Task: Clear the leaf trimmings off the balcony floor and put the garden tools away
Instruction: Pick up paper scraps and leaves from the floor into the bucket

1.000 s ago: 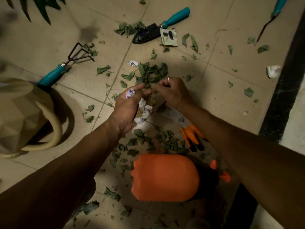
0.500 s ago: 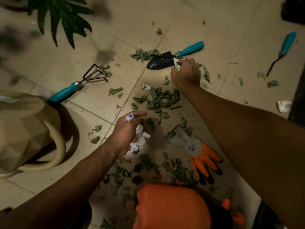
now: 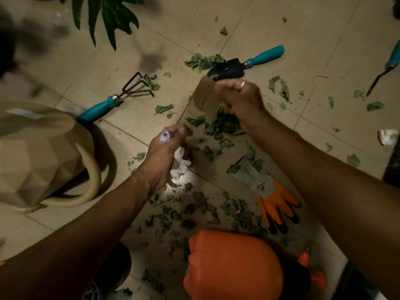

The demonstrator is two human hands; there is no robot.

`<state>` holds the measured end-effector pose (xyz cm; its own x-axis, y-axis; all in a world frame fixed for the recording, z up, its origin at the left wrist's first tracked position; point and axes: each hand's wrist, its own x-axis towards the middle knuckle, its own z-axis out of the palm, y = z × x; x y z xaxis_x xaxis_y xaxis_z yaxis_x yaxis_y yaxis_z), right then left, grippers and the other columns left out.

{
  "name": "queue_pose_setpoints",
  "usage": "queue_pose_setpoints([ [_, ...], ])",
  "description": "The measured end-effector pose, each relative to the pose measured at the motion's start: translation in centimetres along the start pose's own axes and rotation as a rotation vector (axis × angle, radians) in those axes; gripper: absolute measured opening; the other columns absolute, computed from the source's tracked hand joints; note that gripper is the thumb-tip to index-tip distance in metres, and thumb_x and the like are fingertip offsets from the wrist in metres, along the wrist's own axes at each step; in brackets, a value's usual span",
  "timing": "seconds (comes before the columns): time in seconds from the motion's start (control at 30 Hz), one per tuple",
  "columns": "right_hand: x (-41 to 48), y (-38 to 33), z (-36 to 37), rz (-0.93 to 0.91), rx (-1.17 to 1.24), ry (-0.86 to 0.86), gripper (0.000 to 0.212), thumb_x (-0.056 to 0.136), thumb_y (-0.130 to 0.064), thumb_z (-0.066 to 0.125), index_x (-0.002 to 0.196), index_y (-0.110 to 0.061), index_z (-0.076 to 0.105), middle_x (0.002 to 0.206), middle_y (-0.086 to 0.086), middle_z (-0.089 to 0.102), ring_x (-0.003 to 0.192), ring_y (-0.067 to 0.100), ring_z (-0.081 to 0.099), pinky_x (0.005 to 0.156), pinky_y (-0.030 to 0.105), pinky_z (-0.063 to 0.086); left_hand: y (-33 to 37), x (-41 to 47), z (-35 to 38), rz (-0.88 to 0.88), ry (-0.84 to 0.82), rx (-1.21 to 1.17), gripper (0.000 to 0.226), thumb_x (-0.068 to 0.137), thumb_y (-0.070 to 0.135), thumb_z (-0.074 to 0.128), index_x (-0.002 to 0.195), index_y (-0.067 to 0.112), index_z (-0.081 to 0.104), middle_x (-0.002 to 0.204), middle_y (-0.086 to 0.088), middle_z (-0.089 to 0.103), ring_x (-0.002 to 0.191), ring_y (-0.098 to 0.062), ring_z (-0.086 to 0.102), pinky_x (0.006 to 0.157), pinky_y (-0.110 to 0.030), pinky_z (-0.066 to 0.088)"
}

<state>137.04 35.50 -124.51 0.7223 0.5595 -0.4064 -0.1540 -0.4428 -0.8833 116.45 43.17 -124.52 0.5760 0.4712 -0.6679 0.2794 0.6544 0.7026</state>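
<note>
The right grip (image 3: 240,98) is clenched round a tan card (image 3: 205,94), which is blurred and sticks out to its left. A ring (image 3: 242,84) shows on one finger. The left grip (image 3: 166,152) is closed on crumpled white paper (image 3: 180,164), and a purple-printed scrap (image 3: 165,136) shows at its far end.

A heap of leaf trimmings (image 3: 220,125) lies on the floor (image 3: 324,29) between the two grips, just under the right one. More are scattered nearer the person than the left grip and out to the right of the right grip.

Just beyond the right grip lies a trowel (image 3: 231,69), its teal handle pointing away to the right, with a clump of leaves at its blade tip. A rake (image 3: 121,97) lies left of the right grip. Its handle end is by a tan watering can (image 3: 39,152), well left of the left grip.

A grey and orange glove (image 3: 272,198) lies flat beside the right forearm. An orange bottle (image 3: 233,265) lies nearer the person than both grips. Far right of the right grip, a third tool (image 3: 387,66) is cut by the frame edge, with a white wad (image 3: 387,136) near it. Plant leaves (image 3: 108,16) hang beyond the left grip.
</note>
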Motion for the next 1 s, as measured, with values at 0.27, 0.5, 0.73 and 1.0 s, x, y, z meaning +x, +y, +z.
queue_pose_setpoints([
  [0.27,-2.5,1.5,4.9,-0.051,-0.092,-0.365,0.012,0.081,-0.017,0.084,0.082,-0.018,0.072,0.076,-0.005,0.075,0.073,0.005,0.072,0.067,0.022,0.056,1.4,1.1,0.0,-0.009,-0.05,-0.132,0.057,0.083,0.054,0.073,0.123,0.014,0.064,0.124,-0.013,0.07,0.112,-0.032,0.066,0.102,-0.046,0.049],
  [0.5,-0.3,2.4,5.6,-0.371,-0.565,-0.029,0.016,0.09,-0.025,0.065,0.092,-0.011,0.071,0.102,0.006,0.063,0.091,0.019,0.06,0.078,0.034,0.055,1.5,0.9,-2.1,-0.105,-0.003,-0.103,0.035,0.098,-0.005,0.048,0.129,0.003,0.063,0.126,-0.02,0.07,0.103,-0.043,0.07,0.093,-0.058,0.054],
  [0.73,3.0,3.8,5.9,-0.329,-1.105,0.03,0.025,0.101,-0.015,0.055,0.123,-0.017,0.067,0.123,0.008,0.06,0.113,0.025,0.05,0.089,0.034,0.046,0.9,-0.1,-2.9,-0.14,0.05,-0.085,0.029,0.094,-0.01,0.045,0.105,0.011,0.062,0.076,-0.009,0.06,0.059,-0.025,0.062,0.06,-0.033,0.054],
  [1.0,-4.5,-3.6,4.6,-0.063,-0.327,0.148,0.008,0.097,-0.018,0.064,0.102,-0.018,0.07,0.092,-0.008,0.067,0.082,0.0,0.062,0.066,0.01,0.05,4.7,-5.9,-2.2,-0.201,0.026,-0.16,0.019,0.099,0.025,0.063,0.08,0.019,0.062,0.066,0.0,0.051,0.06,-0.02,0.049,0.059,-0.028,0.043],
])
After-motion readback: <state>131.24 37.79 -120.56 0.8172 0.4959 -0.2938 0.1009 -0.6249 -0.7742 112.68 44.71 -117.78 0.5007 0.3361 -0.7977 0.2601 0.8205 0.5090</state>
